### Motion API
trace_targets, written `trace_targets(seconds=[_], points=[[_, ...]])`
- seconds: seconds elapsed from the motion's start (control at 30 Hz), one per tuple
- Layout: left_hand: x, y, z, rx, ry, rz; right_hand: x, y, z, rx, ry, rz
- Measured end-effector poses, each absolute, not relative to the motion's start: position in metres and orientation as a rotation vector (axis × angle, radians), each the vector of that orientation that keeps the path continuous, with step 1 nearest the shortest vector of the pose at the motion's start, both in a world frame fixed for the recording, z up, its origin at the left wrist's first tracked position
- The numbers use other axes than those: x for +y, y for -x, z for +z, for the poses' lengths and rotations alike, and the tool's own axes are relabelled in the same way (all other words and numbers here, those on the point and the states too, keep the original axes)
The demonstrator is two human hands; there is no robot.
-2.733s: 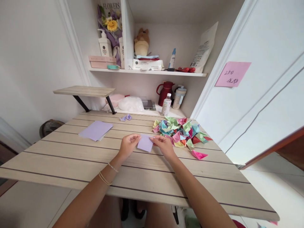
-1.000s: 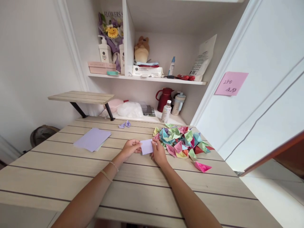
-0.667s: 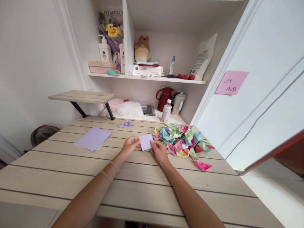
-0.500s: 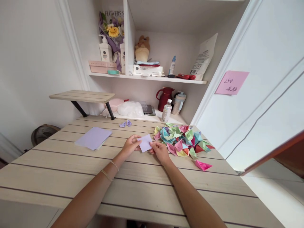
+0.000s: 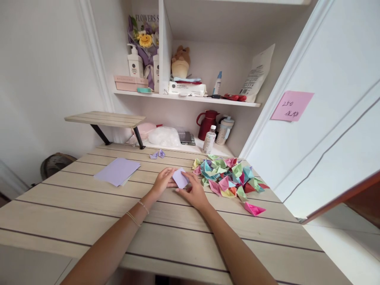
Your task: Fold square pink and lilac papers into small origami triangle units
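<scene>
Lilac sheet [image 5: 180, 177] smaller vs 0.5 s ago; left hand [image 5: 162, 181] pinches its 9 o'clock edge, right hand [image 5: 192, 192] presses it, unclenched. Fold unfinished; folded pile [image 5: 228, 176] at 3 o'clock, blank stack [image 5: 118, 171] at 9

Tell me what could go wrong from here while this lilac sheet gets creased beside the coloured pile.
1. The lilac sheet is small and partly covered by the right hand; if the grip of the left hand on its edge slips, the crease may land crooked.
2. The pile of folded pieces lies close beside the right hand; a sweep of the wrist could scatter it.
</scene>
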State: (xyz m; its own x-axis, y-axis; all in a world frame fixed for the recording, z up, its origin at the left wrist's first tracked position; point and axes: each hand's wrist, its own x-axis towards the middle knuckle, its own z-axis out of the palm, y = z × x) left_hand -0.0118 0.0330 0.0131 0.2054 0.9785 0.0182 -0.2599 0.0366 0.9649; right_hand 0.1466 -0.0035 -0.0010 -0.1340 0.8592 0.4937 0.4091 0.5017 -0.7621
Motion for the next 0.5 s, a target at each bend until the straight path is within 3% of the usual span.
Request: trace_targets(seconds=[0.5], points=[[0.034,0.014,0.008,0.877,-1.302,1.016,0.011,-0.151,-0.011,-1.329,0.926,1.126]])
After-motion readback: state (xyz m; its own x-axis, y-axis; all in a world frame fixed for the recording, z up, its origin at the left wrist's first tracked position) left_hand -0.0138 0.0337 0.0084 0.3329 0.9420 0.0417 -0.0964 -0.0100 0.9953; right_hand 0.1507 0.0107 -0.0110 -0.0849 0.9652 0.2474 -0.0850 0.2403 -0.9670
